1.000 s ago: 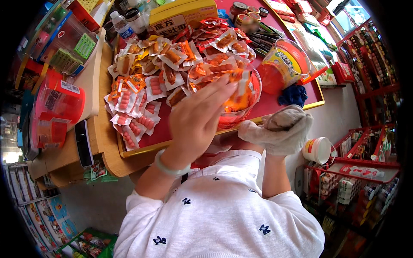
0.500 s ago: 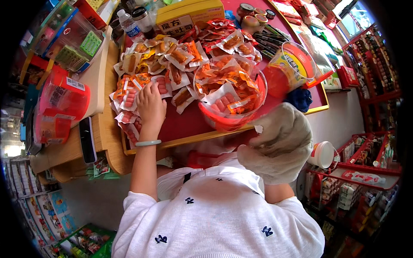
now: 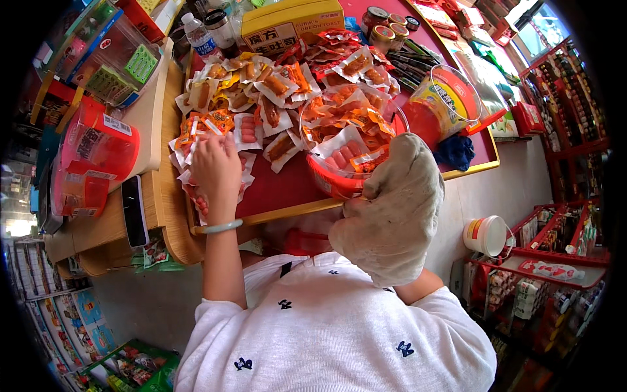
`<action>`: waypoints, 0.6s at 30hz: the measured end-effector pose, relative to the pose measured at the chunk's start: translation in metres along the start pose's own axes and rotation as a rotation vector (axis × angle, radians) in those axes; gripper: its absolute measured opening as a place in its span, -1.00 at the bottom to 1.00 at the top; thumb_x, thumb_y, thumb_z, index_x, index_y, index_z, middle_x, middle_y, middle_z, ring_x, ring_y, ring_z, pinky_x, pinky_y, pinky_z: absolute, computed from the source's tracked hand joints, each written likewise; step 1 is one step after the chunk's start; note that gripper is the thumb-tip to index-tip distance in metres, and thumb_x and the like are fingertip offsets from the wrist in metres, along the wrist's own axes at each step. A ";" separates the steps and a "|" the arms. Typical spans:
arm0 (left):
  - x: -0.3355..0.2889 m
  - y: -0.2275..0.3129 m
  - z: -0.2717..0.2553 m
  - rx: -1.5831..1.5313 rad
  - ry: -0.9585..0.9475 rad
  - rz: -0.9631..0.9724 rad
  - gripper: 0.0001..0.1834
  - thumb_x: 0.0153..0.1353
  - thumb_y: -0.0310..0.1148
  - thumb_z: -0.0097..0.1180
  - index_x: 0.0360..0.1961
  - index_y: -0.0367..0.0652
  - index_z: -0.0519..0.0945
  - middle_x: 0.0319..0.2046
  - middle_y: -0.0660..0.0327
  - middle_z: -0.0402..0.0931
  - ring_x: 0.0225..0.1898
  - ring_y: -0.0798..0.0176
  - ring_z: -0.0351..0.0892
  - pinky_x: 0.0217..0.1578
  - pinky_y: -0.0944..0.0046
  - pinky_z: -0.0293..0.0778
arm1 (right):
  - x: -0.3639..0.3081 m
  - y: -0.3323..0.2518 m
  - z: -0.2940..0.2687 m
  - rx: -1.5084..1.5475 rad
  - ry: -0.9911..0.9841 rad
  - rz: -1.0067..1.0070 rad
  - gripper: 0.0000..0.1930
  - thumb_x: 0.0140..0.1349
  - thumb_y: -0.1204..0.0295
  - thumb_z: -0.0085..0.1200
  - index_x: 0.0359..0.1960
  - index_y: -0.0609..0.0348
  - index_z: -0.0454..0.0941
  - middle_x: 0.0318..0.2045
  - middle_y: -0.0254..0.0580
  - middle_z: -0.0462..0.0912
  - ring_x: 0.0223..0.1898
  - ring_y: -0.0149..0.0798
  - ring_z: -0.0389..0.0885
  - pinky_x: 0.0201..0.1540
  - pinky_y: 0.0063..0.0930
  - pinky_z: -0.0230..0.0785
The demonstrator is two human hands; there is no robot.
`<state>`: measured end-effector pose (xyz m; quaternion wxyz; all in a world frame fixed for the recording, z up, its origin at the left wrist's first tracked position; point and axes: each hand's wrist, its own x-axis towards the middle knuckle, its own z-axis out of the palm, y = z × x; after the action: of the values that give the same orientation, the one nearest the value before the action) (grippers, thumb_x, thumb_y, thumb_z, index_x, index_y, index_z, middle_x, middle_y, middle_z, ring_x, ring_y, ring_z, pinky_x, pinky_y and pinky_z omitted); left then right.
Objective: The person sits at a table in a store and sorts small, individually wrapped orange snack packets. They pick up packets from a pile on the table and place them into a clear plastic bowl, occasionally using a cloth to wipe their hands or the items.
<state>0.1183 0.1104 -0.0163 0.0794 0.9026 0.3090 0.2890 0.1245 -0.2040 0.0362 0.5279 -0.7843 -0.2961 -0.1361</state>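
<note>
My left hand (image 3: 217, 166), with a pale bangle at the wrist, rests palm down on sausage packets at the left of the pile, its fingers spread. Beside its fingertips lies a clear packet of pink sausages (image 3: 247, 129). My right hand is inside a thick, dirty off-white glove (image 3: 398, 209); its fingers are hidden. The glove's tip reaches in front of the right rim of a round clear-and-red tub (image 3: 330, 181). Orange and clear sausage packets fill this tub, with a packet of pink sausages (image 3: 345, 155) on top.
Behind the pile stand a yellow box (image 3: 290, 26), a water bottle (image 3: 198, 34) and several jars (image 3: 381, 38). A red-and-clear bucket (image 3: 444, 98) lies tilted at the right near dark blue cloth (image 3: 454, 151). A phone (image 3: 134, 210) rests on the wooden ledge at left.
My left hand has shifted down and left over the packets, uncovering the pink sausage packet. My gloved right hand has moved left and up to the tub.
</note>
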 end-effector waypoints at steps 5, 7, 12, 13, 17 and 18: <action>0.007 -0.004 0.036 0.180 -0.094 -0.056 -0.63 0.27 -0.01 -0.07 -0.26 -0.08 0.57 -0.16 0.16 0.52 0.00 0.02 0.43 0.04 -0.04 0.24 | 0.005 -0.009 0.008 -0.028 -0.047 -0.037 -0.61 -0.02 0.48 0.08 -0.11 0.28 0.33 -0.28 -0.01 0.47 -0.27 -0.01 0.47 -0.13 -0.27 0.33; 0.011 0.003 0.038 0.164 -0.103 -0.070 -0.64 0.26 -0.01 -0.05 -0.26 -0.07 0.58 -0.16 0.16 0.52 -0.01 0.02 0.44 0.02 -0.04 0.26 | 0.005 -0.011 0.011 -0.039 -0.058 -0.038 -0.59 -0.03 0.48 0.08 -0.09 0.28 0.33 -0.27 0.00 0.47 -0.26 -0.01 0.47 -0.12 -0.27 0.33; 0.029 -0.003 0.053 0.133 -0.193 -0.046 -0.67 0.22 -0.03 -0.02 -0.23 -0.04 0.57 -0.20 0.10 0.58 -0.03 0.02 0.50 -0.02 -0.05 0.28 | 0.008 -0.015 0.017 -0.052 -0.075 -0.056 -0.55 -0.04 0.49 0.07 -0.05 0.30 0.32 -0.23 0.03 0.47 -0.24 0.02 0.47 -0.10 -0.25 0.33; 0.032 -0.002 0.053 0.168 -0.234 -0.081 -0.66 0.22 -0.03 -0.01 -0.22 -0.05 0.57 -0.20 0.09 0.59 -0.05 0.02 0.52 -0.01 -0.04 0.28 | 0.009 -0.014 0.018 -0.050 -0.074 -0.057 -0.55 -0.04 0.49 0.07 -0.04 0.30 0.32 -0.23 0.03 0.47 -0.23 0.02 0.47 -0.09 -0.25 0.33; 0.046 0.009 0.043 0.133 -0.366 -0.213 -0.63 0.20 -0.03 0.02 -0.21 -0.11 0.57 -0.23 0.07 0.62 -0.09 -0.02 0.56 -0.02 0.02 0.33 | 0.010 -0.015 0.021 -0.063 -0.085 -0.057 -0.51 -0.04 0.50 0.06 0.00 0.31 0.32 -0.20 0.06 0.47 -0.21 0.04 0.47 -0.07 -0.24 0.33; 0.047 0.009 0.040 0.083 -0.391 -0.249 -0.62 0.20 -0.03 0.03 -0.22 -0.13 0.57 -0.23 0.07 0.62 -0.10 -0.04 0.57 -0.04 0.04 0.35 | 0.010 -0.017 0.022 -0.062 -0.092 -0.060 -0.51 -0.05 0.50 0.06 0.01 0.31 0.32 -0.19 0.06 0.47 -0.20 0.04 0.47 -0.07 -0.24 0.33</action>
<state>0.1760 0.1326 -0.0240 0.1358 0.8988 0.4083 0.0840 0.1199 -0.1758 0.0455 0.4851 -0.7964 -0.3390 -0.1247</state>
